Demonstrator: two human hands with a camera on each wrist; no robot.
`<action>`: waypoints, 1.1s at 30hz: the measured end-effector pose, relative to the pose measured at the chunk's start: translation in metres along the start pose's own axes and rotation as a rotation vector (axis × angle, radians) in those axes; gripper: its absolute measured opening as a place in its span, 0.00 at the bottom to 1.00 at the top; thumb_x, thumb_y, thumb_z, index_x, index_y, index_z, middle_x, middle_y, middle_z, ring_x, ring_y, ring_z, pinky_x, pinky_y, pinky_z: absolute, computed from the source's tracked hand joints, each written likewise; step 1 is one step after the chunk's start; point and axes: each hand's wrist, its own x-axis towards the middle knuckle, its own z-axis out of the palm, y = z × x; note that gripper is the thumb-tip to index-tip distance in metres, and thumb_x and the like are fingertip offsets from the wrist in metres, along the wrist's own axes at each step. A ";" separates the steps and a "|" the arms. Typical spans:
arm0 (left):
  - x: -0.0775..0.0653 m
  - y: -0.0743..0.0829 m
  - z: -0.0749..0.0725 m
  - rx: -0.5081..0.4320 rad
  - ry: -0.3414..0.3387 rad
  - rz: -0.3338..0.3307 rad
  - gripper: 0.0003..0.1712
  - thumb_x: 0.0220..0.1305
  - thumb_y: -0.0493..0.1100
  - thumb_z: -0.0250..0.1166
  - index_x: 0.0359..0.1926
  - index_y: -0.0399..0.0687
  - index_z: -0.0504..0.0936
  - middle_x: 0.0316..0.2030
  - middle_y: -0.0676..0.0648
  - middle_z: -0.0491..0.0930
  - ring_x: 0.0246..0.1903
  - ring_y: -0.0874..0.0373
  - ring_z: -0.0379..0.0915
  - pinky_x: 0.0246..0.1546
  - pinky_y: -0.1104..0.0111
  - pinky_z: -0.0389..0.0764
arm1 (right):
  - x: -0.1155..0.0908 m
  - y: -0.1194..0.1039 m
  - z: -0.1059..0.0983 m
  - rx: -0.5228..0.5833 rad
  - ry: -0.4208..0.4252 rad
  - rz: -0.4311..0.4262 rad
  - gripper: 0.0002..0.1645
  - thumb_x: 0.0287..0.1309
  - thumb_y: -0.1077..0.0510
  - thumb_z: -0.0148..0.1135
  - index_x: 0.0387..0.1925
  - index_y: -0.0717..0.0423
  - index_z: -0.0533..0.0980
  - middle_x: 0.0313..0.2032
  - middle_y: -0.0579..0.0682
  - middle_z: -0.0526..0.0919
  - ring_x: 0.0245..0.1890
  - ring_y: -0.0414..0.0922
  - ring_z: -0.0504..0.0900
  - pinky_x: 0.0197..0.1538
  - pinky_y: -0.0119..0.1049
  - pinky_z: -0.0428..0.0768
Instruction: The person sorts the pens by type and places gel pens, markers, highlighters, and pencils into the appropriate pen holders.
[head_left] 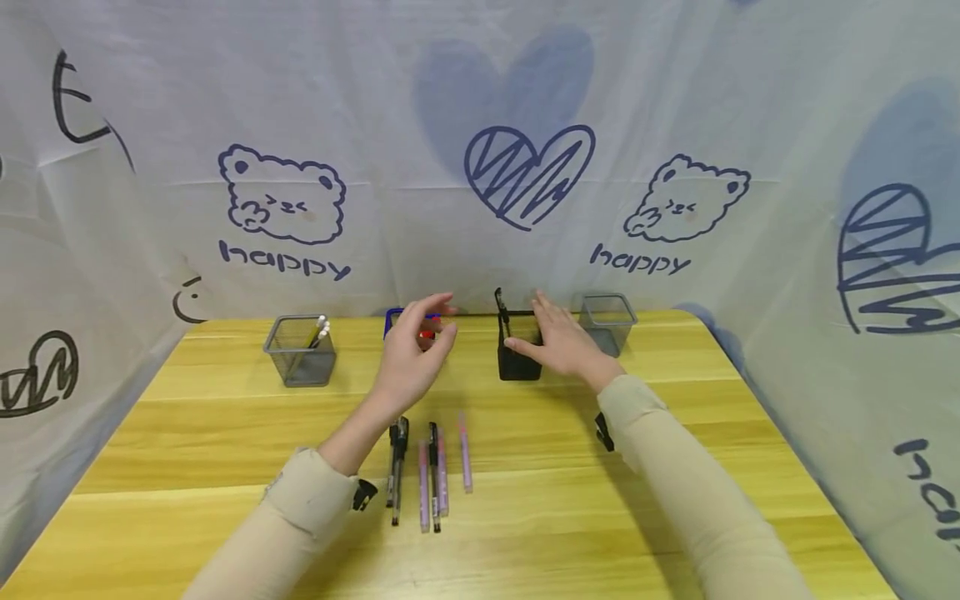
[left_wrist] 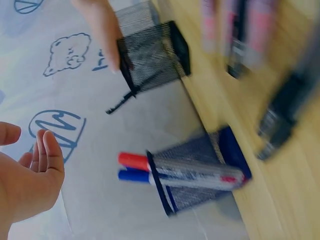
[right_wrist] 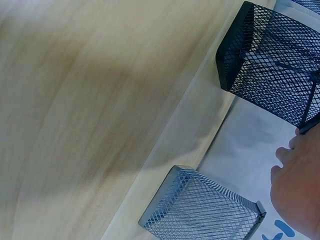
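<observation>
A black mesh pen holder stands at the back middle of the table, a black pen leaning up out of it. My right hand is at the holder's right side, fingers extended by its rim and thumb across its front. To the left, my left hand is raised with relaxed fingers and holds nothing. It partly hides a blue mesh pen holder, in which red-capped and blue-capped markers stand. Below lie several black pens and pink-purple pens.
A grey mesh holder with white-tipped pens and something yellow stands at the back left. Another grey mesh holder is behind my right wrist. A printed white cloth hangs right behind the wooden table.
</observation>
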 end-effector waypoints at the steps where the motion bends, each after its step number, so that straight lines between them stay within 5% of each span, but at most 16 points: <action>1: -0.003 -0.002 -0.004 0.015 -0.005 0.002 0.24 0.76 0.37 0.61 0.70 0.43 0.74 0.56 0.38 0.78 0.46 0.50 0.79 0.39 0.72 0.80 | 0.000 0.001 0.000 -0.004 -0.002 -0.001 0.68 0.64 0.15 0.40 0.83 0.60 0.42 0.84 0.55 0.34 0.82 0.58 0.41 0.83 0.53 0.40; 9: -0.029 -0.018 -0.035 0.181 -0.068 -0.037 0.25 0.72 0.32 0.63 0.68 0.37 0.75 0.51 0.39 0.80 0.42 0.51 0.79 0.36 0.72 0.81 | -0.001 -0.001 -0.001 -0.001 0.004 -0.013 0.68 0.64 0.15 0.41 0.83 0.61 0.42 0.84 0.56 0.34 0.82 0.59 0.41 0.83 0.54 0.40; 16: -0.045 -0.042 -0.053 0.333 -0.170 0.010 0.22 0.69 0.29 0.64 0.63 0.33 0.78 0.45 0.39 0.80 0.37 0.53 0.78 0.32 0.68 0.81 | -0.001 -0.001 0.000 -0.008 0.009 -0.018 0.68 0.65 0.15 0.39 0.83 0.62 0.42 0.84 0.56 0.34 0.82 0.59 0.41 0.83 0.55 0.40; 20: -0.050 -0.057 -0.060 0.403 -0.264 0.003 0.21 0.67 0.29 0.66 0.60 0.32 0.80 0.43 0.40 0.81 0.35 0.56 0.77 0.34 0.64 0.85 | -0.001 -0.001 -0.001 -0.008 0.016 -0.024 0.68 0.65 0.15 0.40 0.83 0.63 0.42 0.83 0.57 0.35 0.82 0.59 0.42 0.83 0.55 0.41; 27: -0.053 -0.077 -0.067 0.459 -0.484 -0.101 0.20 0.68 0.33 0.68 0.60 0.34 0.80 0.43 0.43 0.79 0.37 0.59 0.77 0.35 0.71 0.83 | 0.000 0.001 0.001 -0.005 0.018 -0.020 0.69 0.64 0.15 0.40 0.83 0.62 0.42 0.83 0.56 0.34 0.83 0.58 0.41 0.83 0.54 0.40; 33: -0.058 -0.087 -0.071 0.497 -0.567 -0.084 0.18 0.69 0.35 0.69 0.57 0.36 0.82 0.43 0.43 0.77 0.35 0.61 0.75 0.34 0.71 0.82 | -0.001 0.001 0.002 0.006 0.016 -0.022 0.69 0.64 0.15 0.40 0.83 0.62 0.43 0.83 0.56 0.34 0.83 0.58 0.41 0.83 0.54 0.40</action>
